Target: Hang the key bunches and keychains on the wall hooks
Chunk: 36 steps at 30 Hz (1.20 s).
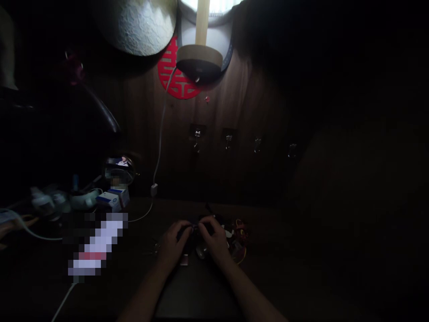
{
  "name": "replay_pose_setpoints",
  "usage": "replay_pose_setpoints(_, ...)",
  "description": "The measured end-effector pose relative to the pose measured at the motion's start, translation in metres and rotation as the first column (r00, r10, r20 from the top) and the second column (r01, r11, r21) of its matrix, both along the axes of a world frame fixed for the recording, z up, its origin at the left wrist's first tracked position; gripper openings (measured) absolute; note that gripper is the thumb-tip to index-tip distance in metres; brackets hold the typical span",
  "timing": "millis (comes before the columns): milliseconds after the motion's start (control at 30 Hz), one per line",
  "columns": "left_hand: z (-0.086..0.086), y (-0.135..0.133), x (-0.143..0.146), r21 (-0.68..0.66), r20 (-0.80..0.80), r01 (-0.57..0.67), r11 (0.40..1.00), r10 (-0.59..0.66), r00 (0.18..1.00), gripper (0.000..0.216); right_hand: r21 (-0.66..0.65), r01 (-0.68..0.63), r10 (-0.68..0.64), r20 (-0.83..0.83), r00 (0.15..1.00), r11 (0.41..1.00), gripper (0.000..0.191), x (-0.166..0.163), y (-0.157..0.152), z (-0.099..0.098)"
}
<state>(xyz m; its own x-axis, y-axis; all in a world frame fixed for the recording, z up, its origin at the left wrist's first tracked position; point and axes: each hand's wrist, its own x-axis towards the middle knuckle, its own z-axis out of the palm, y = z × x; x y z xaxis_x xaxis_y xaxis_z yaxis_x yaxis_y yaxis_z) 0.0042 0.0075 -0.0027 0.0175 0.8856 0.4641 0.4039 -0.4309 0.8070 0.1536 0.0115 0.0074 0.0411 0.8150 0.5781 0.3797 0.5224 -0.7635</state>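
Note:
In the dim head view both my hands meet low at the centre over a dark table [278, 277]. My left hand [172, 243] and my right hand [214, 239] have their fingers curled and pinched together on a small dark object [195, 228] between them, too dark to name. Just right of my right hand lies a small tangle of red and yellow wires [239, 232] with small parts. A pale rounded piece [200, 252] and a small pinkish piece [184, 260] lie below the hands.
A lamp with a wooden base [199, 58] hangs above, its white cord [160, 138] running down to the table. A red paper cutout [179, 85] and several wall hooks [228, 141] are on the wood panel. Boxes and bottles [112, 197] clutter the left.

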Motion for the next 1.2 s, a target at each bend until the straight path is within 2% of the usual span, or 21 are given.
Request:
replay_pose_setpoints(167,0.003,0.001,-0.004,-0.017,0.081,-0.12,0.993,0.121,0.989,0.025,-0.04,0.027,-0.027,0.006,1.0,0.999,0.011,0.005,0.006,0.013)
replay_pose_setpoints(300,0.002,0.002,-0.005,-0.019,0.109,-0.181,0.983,0.182,0.977,0.024,-0.013,0.015,-0.014,0.045,0.999,1.0,0.013,0.011,0.016,0.036)
replay_pose_setpoints(600,0.001,0.007,-0.005,-0.05,0.133,-0.215,0.975,0.219,0.967,0.023,0.104,0.07,-0.074,0.038,0.997,0.992,0.016,0.015,0.057,0.097)
replay_pose_setpoints(900,0.001,0.009,-0.006,-0.084,0.156,-0.222,0.971,0.233,0.96,0.024,0.201,0.152,-0.145,-0.048,0.988,0.968,0.019,0.01,0.105,0.167)
replay_pose_setpoints(1067,0.001,0.01,-0.005,-0.105,0.157,-0.217,0.97,0.232,0.96,0.025,0.203,0.145,-0.139,-0.046,0.989,0.968,0.018,-0.008,0.125,0.189)
replay_pose_setpoints(1200,-0.001,0.01,-0.004,-0.096,0.159,-0.216,0.972,0.229,0.96,0.025,0.146,0.206,-0.203,-0.032,0.979,0.968,0.015,-0.02,0.139,0.2)
